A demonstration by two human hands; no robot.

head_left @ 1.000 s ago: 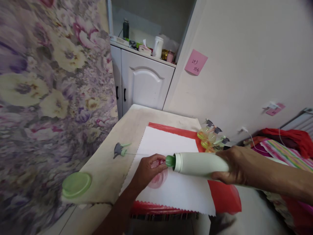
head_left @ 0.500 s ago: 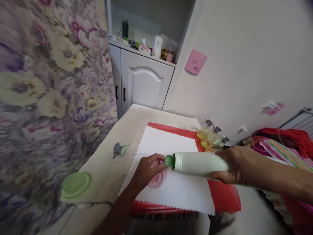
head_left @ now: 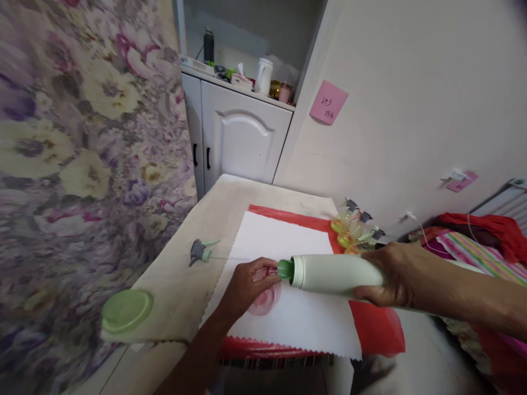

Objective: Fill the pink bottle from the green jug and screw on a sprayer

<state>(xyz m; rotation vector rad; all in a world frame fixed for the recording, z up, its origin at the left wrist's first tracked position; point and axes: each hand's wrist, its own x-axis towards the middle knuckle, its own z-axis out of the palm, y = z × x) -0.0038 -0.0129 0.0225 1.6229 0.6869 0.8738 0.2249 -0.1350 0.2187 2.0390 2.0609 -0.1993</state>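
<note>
My right hand (head_left: 389,277) is wrapped round a large pale green bottle (head_left: 333,273), which lies almost level in the air with its mouth pointing left. Its darker green spout (head_left: 285,269) meets the fingertips of my left hand (head_left: 249,282). Those fingers are closed round the neck of a clear pink bottle (head_left: 264,300) on the white sheet, and they hide its opening. Whether liquid is flowing cannot be made out. Left of the sheet lies a grey and green pump top (head_left: 200,252) with a thin tube. A round green lid (head_left: 127,310) rests at the table's left corner.
Under the white sheet (head_left: 296,323) is a red sheet (head_left: 381,332), both on a cream table (head_left: 177,291). Several yellowish clear bottles with pump tops (head_left: 349,227) stand at the back right, by the wall. A white cabinet (head_left: 242,137) is behind, a floral curtain (head_left: 90,164) at left.
Both hands and both bottles keep nearly the same pose. The whole view has shifted very slightly.
</note>
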